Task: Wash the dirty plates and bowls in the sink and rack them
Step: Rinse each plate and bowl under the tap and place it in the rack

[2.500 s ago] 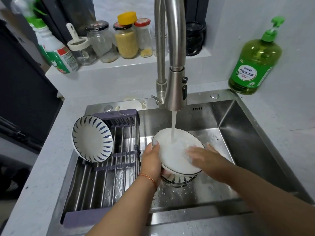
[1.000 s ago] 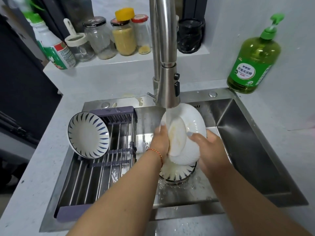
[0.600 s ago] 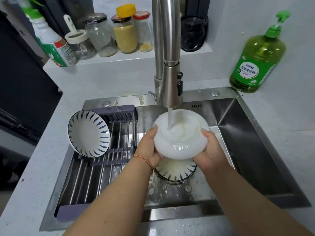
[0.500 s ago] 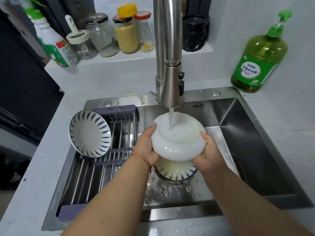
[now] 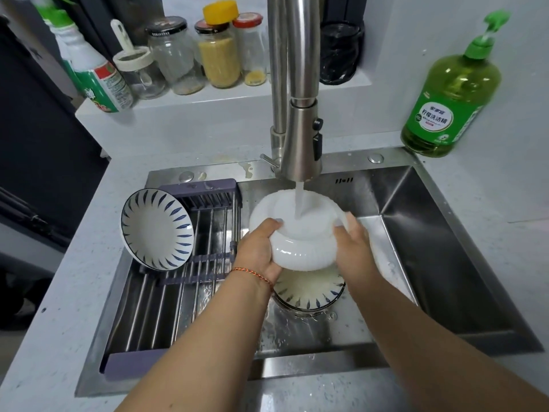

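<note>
White bowl point(image 5: 300, 233) upside down between both hands, under tap water point(image 5: 300, 200). Left hand point(image 5: 261, 248) gripped its left side, right hand point(image 5: 353, 248) its right. Blue-striped bowl point(image 5: 309, 288) just below hands.

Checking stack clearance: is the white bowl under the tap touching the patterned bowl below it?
Cannot tell. In the head view the white bowl overlaps the patterned bowl, hiding any gap.
</note>
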